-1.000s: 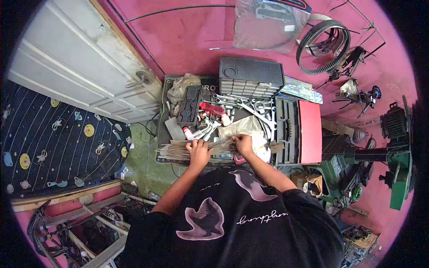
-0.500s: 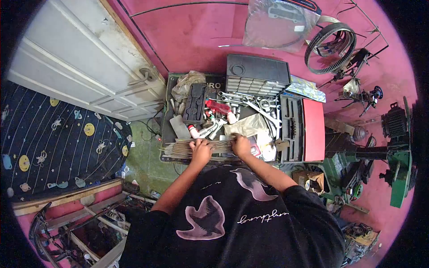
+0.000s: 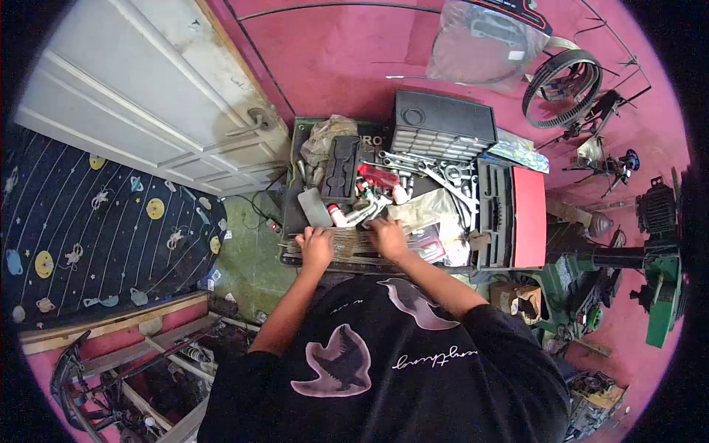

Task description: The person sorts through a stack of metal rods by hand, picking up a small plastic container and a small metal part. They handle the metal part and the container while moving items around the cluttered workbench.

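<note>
A bundle of long, thin rod-like pieces [image 3: 345, 246], greyish brown, lies along the front edge of the crowded bench top; their exact kind is too fine to make out. On its left part my left hand [image 3: 317, 246] is closed, fingers bent over the pieces. My right hand [image 3: 389, 238] has its fingers curled down around the right part, fingertips partly hidden. Just behind the hands are a red-and-white bottle-like piece [image 3: 337, 215], a flat grey plate [image 3: 315, 209] and a crumpled beige wrapper [image 3: 425, 212].
Several wrenches [image 3: 450, 184] lie behind the wrapper, beside a dark small-drawer cabinet [image 3: 444, 122]. A black tray [image 3: 496, 214] and red lid [image 3: 529, 216] border the right side. A white door [image 3: 162, 103] stands at left; a green machine [image 3: 659, 295] stands at right.
The view has shifted, so the bench appears farther right. My hands have slid left along the bundle relative to the bench, and the pieces look lower and more spread out.
</note>
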### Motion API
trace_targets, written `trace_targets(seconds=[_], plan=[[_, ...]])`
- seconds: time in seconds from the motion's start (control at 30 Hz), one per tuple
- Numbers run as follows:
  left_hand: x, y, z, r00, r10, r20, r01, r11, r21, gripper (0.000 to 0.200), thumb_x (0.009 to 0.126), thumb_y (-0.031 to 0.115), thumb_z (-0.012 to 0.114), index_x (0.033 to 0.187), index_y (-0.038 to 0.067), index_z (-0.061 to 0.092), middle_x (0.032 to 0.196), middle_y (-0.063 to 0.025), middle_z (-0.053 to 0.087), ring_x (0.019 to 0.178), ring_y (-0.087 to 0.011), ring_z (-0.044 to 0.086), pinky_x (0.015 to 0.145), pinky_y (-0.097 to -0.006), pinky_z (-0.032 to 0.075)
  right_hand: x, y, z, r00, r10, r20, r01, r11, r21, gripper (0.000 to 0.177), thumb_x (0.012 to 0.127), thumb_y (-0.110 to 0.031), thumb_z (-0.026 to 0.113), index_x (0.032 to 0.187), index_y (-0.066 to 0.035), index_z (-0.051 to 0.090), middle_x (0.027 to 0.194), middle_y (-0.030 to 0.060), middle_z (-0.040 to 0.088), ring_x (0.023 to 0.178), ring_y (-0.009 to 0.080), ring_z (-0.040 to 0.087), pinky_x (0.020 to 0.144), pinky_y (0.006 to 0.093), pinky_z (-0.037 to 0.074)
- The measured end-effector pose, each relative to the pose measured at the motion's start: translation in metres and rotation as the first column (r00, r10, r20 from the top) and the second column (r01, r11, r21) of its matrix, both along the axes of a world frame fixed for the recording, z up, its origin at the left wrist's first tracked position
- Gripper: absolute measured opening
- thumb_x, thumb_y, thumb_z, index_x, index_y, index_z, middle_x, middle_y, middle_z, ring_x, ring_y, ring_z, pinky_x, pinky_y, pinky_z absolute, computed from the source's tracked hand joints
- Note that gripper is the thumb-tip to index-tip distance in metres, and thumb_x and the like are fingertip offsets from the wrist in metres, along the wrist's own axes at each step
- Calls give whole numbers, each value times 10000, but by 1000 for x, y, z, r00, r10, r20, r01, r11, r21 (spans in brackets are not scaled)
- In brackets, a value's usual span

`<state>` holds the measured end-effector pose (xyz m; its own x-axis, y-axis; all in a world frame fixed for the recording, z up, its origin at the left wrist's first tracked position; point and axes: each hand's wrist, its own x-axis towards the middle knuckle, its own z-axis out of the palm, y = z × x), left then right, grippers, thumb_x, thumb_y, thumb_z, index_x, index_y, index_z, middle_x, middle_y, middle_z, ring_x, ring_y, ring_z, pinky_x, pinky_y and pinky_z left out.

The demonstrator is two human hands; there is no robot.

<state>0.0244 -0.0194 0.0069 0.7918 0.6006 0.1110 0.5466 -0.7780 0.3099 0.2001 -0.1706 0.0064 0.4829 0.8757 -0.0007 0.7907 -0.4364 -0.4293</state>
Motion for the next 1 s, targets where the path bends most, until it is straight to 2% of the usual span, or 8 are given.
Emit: trace_targets(seconds=[0.1, 0.27, 0.43, 0.63, 0.7, 0.9, 0.97, 1.0], plan=[[-6, 4, -3, 996, -86, 35, 85, 996, 32, 121, 753, 164, 694, 868, 134, 715, 941, -18, 637, 1001, -241, 532, 860, -465, 339, -18, 19, 12, 978, 208, -36, -211, 965, -157, 280, 803, -313, 694, 1046, -171, 696, 1033, 51, 671, 1052, 258, 577, 867, 491, 390], [-7, 12, -2, 983, -185, -3, 185, 980, 66, 81, 783, 184, 668, 830, 125, 700, 896, -18, 635, 989, -237, 535, 849, -469, 336, -29, 26, -19, 960, 232, 157, -189, 950, -250, 265, 814, -367, 685, 1009, -190, 723, 1028, 33, 674, 1044, 238, 578, 861, 491, 375], [-1, 13, 8, 963, -269, 15, 267, 959, 99, 78, 788, 192, 671, 811, 119, 685, 900, -24, 634, 991, -237, 532, 834, -471, 332, -31, 16, -4, 995, 37, 91, -32, 998, -49, 230, 839, -365, 662, 981, -194, 720, 1001, 36, 672, 991, 245, 593, 836, 470, 388], [17, 2, 44, 960, -277, 27, 278, 958, -74, 96, 810, 216, 688, 880, 157, 716, 893, -25, 635, 973, -231, 541, 833, -448, 326, -13, -2, 26, 999, -22, -32, 22, 1000, 0, 209, 868, -336, 642, 999, -189, 712, 976, 46, 658, 1005, 244, 585, 842, 477, 394], [28, -6, 58, 938, -315, 144, 333, 934, -126, 128, 819, 248, 698, 931, 196, 731, 869, -10, 639, 944, -225, 553, 831, -435, 322, -5, -14, 35, 998, -63, -27, 63, 998, 8, 200, 868, -332, 645, 972, -174, 711, 963, 43, 659, 986, 246, 592, 830, 461, 399], [80, -45, 73, 900, -404, 165, 431, 883, -186, 112, 808, 270, 721, 878, 198, 770, 781, -11, 671, 892, -235, 572, 807, -429, 353, 36, -72, 60, 963, -79, -259, 128, 976, 177, 201, 852, -310, 684, 941, -136, 732, 912, 59, 702, 883, 277, 645, 816, 430, 416], [97, -58, 65, 918, -323, 228, 390, 839, -379, 139, 801, 271, 734, 875, 158, 766, 820, -33, 711, 894, -253, 588, 812, -440, 384, 58, -104, 59, 899, -297, -321, 382, 890, 249, 232, 792, -172, 712, 1000, -70, 720, 918, 132, 715, 847, 335, 667, 806, 408, 518], [105, -67, 67, 915, -314, 253, 388, 856, -341, 174, 801, 255, 745, 894, 108, 751, 833, -81, 728, 839, -272, 635, 787, -436, 454, 72, -126, 52, 904, -390, -176, 427, 854, 297, 254, 775, -154, 710, 1019, -83, 715, 902, 135, 712, 839, 309, 671, 786, 402, 512]])
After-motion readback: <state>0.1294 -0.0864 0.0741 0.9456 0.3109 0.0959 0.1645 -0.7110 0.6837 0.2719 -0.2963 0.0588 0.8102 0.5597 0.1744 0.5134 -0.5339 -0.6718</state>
